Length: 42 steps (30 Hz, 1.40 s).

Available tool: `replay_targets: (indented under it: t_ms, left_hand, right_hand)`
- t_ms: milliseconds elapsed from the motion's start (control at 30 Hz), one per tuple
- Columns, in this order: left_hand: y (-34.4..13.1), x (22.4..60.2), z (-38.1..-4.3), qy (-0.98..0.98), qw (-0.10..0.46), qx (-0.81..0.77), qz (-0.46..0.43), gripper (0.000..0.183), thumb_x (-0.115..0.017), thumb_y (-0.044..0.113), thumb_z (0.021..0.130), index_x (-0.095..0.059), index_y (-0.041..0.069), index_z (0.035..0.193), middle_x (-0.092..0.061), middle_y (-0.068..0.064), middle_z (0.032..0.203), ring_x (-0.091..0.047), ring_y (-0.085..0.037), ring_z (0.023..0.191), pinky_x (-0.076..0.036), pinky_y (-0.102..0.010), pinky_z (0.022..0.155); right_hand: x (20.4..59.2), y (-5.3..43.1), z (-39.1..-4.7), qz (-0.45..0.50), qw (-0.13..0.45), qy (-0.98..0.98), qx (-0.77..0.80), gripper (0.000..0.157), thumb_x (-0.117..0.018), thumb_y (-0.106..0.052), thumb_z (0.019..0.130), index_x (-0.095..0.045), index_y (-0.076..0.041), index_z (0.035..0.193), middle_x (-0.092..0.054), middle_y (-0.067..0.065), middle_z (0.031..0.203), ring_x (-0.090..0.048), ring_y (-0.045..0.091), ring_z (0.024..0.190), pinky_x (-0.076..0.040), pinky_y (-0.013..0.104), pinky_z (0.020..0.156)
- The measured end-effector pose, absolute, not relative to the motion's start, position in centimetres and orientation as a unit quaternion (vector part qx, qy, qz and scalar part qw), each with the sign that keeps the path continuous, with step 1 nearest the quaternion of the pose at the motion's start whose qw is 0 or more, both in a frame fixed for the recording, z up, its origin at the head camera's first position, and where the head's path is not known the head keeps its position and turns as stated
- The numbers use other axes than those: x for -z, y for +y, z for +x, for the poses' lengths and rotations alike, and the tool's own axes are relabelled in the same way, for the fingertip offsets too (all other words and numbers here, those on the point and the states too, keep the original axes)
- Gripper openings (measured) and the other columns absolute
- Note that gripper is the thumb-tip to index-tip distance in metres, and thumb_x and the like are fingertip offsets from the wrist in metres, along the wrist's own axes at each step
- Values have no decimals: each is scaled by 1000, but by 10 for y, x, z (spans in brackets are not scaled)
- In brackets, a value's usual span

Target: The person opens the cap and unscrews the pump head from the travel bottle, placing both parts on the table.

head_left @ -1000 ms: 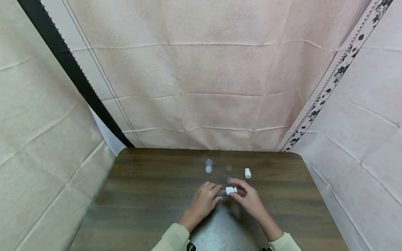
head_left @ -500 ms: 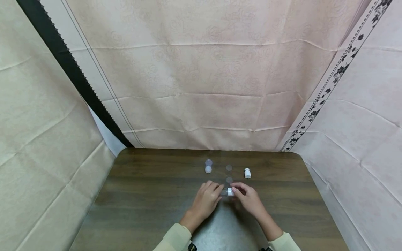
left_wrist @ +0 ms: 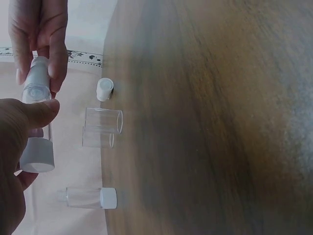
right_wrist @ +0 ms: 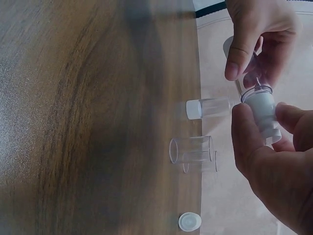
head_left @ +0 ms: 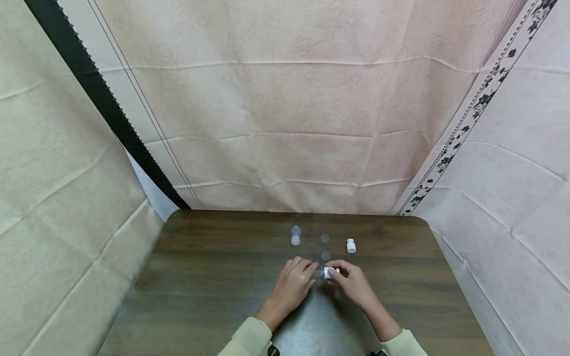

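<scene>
My left hand (head_left: pixel 291 283) grips a clear bottle (head_left: pixel 318 272) with a white base (left_wrist: pixel 37 155), lying roughly sideways above the table. At the bottle's mouth, the fingers and thumb of my right hand (head_left: pixel 354 283) pinch a white pump top (right_wrist: pixel 262 110). Top and bottle meet end to end; the frames do not show whether they are joined. Just beyond the hands stand two clear cylindrical caps (head_left: pixel 325 255) (right_wrist: pixel 191 150). A second clear bottle with a white base (head_left: pixel 296 240) stands behind my left hand. Behind the right hand is another white top (head_left: pixel 351 245).
The brown wooden table (head_left: pixel 213 277) has rounded back corners. A pale patterned cloth (head_left: pixel 289 148) hangs behind its far edge, with further cloths at the left (head_left: pixel 67 198) and right (head_left: pixel 503 198).
My right fingers have closed in on the white pump top, which covered less of it a second ago. The left hand has shifted slightly right. The standing pieces have stayed put.
</scene>
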State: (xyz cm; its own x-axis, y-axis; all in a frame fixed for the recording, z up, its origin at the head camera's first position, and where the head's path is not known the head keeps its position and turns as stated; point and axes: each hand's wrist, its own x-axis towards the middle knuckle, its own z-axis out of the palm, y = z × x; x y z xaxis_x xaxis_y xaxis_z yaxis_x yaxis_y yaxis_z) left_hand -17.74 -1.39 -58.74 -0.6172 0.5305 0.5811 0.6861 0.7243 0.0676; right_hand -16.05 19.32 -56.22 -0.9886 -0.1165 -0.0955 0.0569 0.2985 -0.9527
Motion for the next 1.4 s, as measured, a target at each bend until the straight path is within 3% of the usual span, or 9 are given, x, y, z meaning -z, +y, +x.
replay_targets:
  t_ms: [233,600,933,1067,1233,1400]
  left_hand:
    - [-14,590,-178,-892,254,170,-333,40,-90,25,81,-76,14,117,-74,1,106,-64,-13,96,-51,-28,76]
    - [-15,591,-176,-893,221,227,-320,39,-90,25,81,-76,14,117,-74,2,106,-63,-13,93,-52,-29,78]
    - [-13,588,-175,-892,214,242,-317,40,-91,25,79,-77,15,115,-74,3,105,-64,-14,92,-53,-32,79]
    - [-13,589,-176,-890,224,233,-320,41,-92,26,78,-77,15,115,-74,3,104,-64,-14,92,-53,-31,78]
    - [-13,590,-178,-889,247,204,-328,40,-91,28,79,-76,15,114,-73,3,104,-64,-13,92,-51,-29,75]
    - [-11,589,-179,-885,265,180,-338,37,-90,25,81,-76,16,113,-73,3,103,-64,-13,92,-50,-28,74]
  right_hand:
    - [564,194,-162,-22,44,818,573,18,-74,-10,95,-75,-6,113,-70,12,104,-58,14,82,-50,22,68]
    - [565,191,-161,-34,26,814,579,21,-75,1,91,-73,-5,111,-71,15,114,-63,16,95,-54,21,78]
    - [574,190,-159,-130,-43,796,590,28,-73,15,84,-72,0,108,-71,21,116,-65,12,107,-54,20,88]
    - [574,189,-159,-142,-34,785,602,32,-72,17,83,-72,0,110,-66,23,124,-62,10,113,-54,18,90]
    - [572,190,-159,-121,-29,789,602,35,-75,6,88,-69,-1,122,-61,23,136,-62,11,117,-55,19,88]
    - [569,189,-159,-50,-28,818,573,33,-72,-11,97,-68,-2,128,-69,20,126,-66,14,104,-54,21,84]
